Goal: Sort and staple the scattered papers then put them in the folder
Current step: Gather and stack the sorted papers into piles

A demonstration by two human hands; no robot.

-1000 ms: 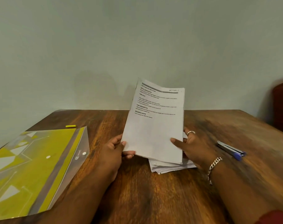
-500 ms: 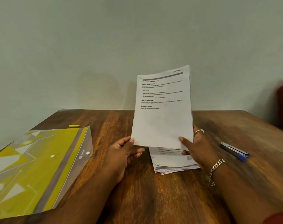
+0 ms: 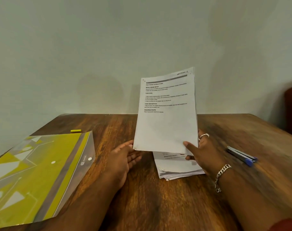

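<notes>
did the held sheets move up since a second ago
Yes. The held sheets rose: their top edge now stands higher against the wall.

- held sheets [image 3: 167, 124] cover the far part of the paper stack [image 3: 177, 165] from me
- right hand [image 3: 203, 154]: only thumb and ringed finger show, rest sits behind the sheets
- folder [image 3: 33, 174] cut by left edge
- stapler [image 3: 242, 155] blurred
- body text too small to read

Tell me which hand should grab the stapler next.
Probably the left hand: it's open. The stapler lies nearer the right hand, but its fingers pinch the raised sheets.
</notes>
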